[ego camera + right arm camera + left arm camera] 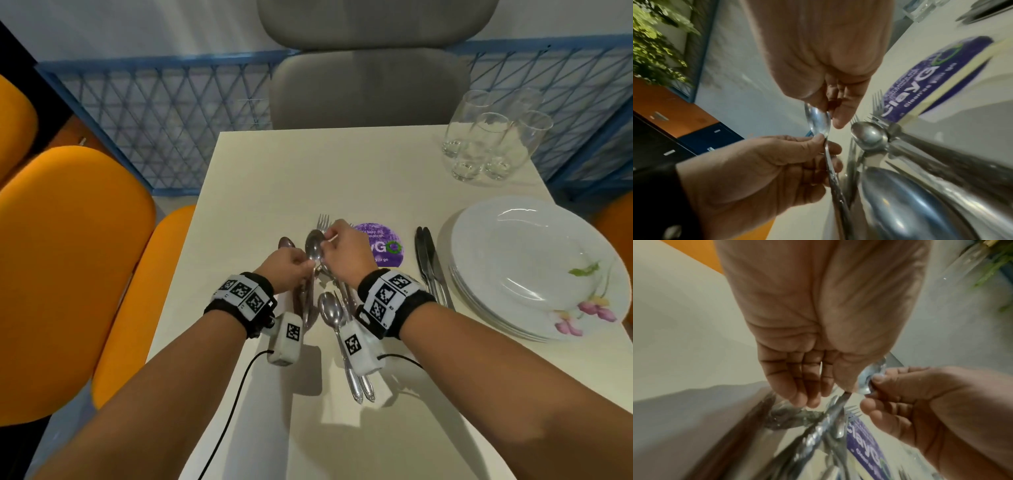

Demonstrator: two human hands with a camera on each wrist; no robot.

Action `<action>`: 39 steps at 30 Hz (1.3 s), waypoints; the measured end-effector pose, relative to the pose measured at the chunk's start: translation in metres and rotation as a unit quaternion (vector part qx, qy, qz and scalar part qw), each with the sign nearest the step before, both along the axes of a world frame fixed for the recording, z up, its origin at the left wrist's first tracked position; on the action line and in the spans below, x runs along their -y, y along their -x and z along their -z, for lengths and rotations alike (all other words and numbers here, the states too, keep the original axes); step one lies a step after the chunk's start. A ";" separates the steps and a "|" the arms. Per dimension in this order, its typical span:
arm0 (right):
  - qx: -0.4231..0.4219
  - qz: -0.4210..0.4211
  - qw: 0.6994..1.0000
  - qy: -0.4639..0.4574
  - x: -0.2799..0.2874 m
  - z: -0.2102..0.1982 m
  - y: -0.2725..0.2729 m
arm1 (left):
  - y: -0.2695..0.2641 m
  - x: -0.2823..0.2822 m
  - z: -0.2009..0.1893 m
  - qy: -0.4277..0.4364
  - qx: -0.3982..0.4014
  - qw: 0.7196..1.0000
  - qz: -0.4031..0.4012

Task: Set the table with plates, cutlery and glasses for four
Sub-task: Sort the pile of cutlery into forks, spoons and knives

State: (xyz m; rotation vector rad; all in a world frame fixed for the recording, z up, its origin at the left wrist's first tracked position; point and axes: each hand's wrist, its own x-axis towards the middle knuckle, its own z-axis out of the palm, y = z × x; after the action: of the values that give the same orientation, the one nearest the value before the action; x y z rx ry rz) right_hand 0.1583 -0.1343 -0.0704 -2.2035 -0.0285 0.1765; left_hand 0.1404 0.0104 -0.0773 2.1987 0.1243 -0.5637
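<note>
Both hands hold one steel spoon above a heap of cutlery at the table's middle. My left hand pinches the spoon at its neck, and my right hand pinches the bowl's edge. The right wrist view shows that bowl between the right fingertips, with the left hand round the handle. Forks and other spoons lie beneath. Two dark knives lie beside a stack of white flowered plates. Several clear glasses stand at the far right corner.
A round purple sticker is on the cream table. A grey chair stands at the far end and orange chairs along the left side. A blue lattice fence runs behind.
</note>
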 end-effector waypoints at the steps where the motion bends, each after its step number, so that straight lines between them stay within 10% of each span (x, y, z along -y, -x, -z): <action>1: 0.003 0.011 1.000 -0.020 -0.002 -0.002 -0.003 | 0.000 0.001 -0.002 0.066 -0.019 0.997 -0.032; 5: -0.009 0.037 0.998 -0.056 0.001 -0.005 -0.011 | 0.000 0.002 -0.006 0.199 -0.063 0.969 -0.132; 13: -0.050 -0.096 0.969 0.221 0.015 0.026 -0.012 | 0.003 -0.002 -0.001 0.204 -0.048 0.955 -0.209; 39: 0.071 -0.045 0.996 0.039 0.002 -0.034 -0.023 | 0.021 0.019 -0.011 0.287 -0.044 0.930 -0.225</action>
State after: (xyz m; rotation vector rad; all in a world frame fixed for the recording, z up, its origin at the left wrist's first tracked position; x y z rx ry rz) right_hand 0.1809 -0.1367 -0.0363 -2.2906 -0.2041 0.0709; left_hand 0.1194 -0.0085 -0.0664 1.5079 0.4418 -0.3736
